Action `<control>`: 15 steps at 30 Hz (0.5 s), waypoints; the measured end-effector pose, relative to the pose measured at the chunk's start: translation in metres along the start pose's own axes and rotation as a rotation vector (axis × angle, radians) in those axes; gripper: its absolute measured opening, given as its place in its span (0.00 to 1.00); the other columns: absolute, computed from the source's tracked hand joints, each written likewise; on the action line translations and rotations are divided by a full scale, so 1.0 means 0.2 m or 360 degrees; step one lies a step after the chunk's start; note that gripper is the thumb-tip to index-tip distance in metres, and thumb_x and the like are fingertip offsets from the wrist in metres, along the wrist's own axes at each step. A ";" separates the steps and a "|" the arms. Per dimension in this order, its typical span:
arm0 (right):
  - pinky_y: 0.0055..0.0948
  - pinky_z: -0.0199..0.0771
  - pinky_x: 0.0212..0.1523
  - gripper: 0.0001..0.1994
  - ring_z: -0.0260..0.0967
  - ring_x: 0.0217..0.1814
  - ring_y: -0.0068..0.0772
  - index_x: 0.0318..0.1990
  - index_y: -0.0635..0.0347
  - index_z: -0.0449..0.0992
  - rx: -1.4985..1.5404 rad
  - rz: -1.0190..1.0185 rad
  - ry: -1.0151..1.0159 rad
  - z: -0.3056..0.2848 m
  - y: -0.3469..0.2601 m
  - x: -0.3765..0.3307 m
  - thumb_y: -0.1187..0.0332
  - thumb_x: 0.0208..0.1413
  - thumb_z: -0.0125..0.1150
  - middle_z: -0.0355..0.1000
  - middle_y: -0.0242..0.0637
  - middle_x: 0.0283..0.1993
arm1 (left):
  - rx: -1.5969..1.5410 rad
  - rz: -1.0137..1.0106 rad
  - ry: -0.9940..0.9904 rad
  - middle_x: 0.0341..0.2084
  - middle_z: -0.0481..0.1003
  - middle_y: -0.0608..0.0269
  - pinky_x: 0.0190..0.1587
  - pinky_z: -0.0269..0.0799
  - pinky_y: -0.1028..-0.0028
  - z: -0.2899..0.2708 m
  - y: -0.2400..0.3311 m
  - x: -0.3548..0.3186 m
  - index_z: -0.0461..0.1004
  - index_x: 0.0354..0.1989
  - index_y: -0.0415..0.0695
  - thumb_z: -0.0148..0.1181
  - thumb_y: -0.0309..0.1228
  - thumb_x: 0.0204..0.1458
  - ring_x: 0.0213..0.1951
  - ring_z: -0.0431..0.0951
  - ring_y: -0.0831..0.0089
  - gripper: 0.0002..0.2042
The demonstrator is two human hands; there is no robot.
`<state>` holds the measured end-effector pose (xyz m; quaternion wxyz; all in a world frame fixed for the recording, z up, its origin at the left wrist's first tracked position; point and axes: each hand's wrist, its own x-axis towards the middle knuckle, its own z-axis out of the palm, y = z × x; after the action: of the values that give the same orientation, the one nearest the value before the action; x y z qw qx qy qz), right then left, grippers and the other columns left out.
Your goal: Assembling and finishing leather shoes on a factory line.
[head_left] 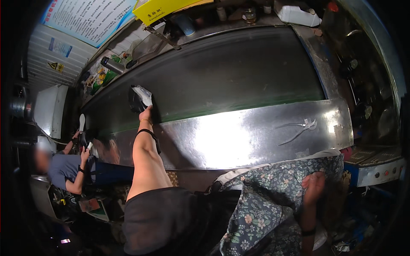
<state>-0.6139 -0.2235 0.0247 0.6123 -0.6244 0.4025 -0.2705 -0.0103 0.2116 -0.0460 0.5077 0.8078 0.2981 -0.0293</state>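
My left arm stretches out over the dark conveyor belt (239,68). At its end my left hand (146,114) is closed on the near end of a black-and-white shoe (144,96), which is at the belt surface; whether it rests there I cannot tell. The shoe's pale side faces up and its black part lies to the left. My right hand (314,185) hangs before the floral apron (260,213), well back from the belt, with curled fingers and nothing visible in them. Nearest to it on the shiny metal ledge (183,132) lies a pair of pincers (299,128), handles spread.
At the left a co-worker (70,170) handles a white shoe sole (82,123) and a dark shoe. Behind the belt stand a yellow box (171,9), a flask (112,65) and a white jug (297,16). A control box (378,170) is at the right.
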 end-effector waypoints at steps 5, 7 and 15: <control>0.17 0.63 0.27 0.06 0.63 0.24 0.17 0.35 0.59 0.66 0.0016 0.0077 -0.0097 0.01 -0.01 0.04 0.70 0.66 0.49 0.70 0.31 0.24 | -0.0315 -0.0012 -0.0333 0.35 0.78 0.58 0.39 0.75 0.66 0.01 0.02 -0.16 0.77 0.40 0.33 0.71 0.40 0.43 0.36 0.79 0.67 0.23; 0.18 0.65 0.27 0.04 0.64 0.24 0.17 0.36 0.60 0.66 -0.0003 0.0084 -0.0092 0.01 -0.03 0.02 0.72 0.65 0.50 0.70 0.32 0.24 | -0.0054 0.0083 -0.0427 0.32 0.79 0.60 0.36 0.74 0.70 0.15 0.03 -0.49 0.78 0.34 0.34 0.71 0.41 0.43 0.31 0.78 0.71 0.20; 0.22 0.70 0.29 0.06 0.69 0.28 0.21 0.44 0.62 0.70 0.0060 0.0078 -0.0326 -0.08 -0.11 0.13 0.69 0.64 0.52 0.73 0.34 0.29 | -0.0393 0.0043 -0.1747 0.31 0.78 0.64 0.41 0.71 0.73 0.07 0.23 -1.56 0.77 0.38 0.41 0.59 0.42 0.55 0.35 0.77 0.76 0.15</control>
<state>-0.6107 -0.2554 0.0440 0.6684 -0.6271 0.3478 -0.1978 -0.2388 0.0440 0.0931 0.6793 0.6124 -0.0190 -0.4038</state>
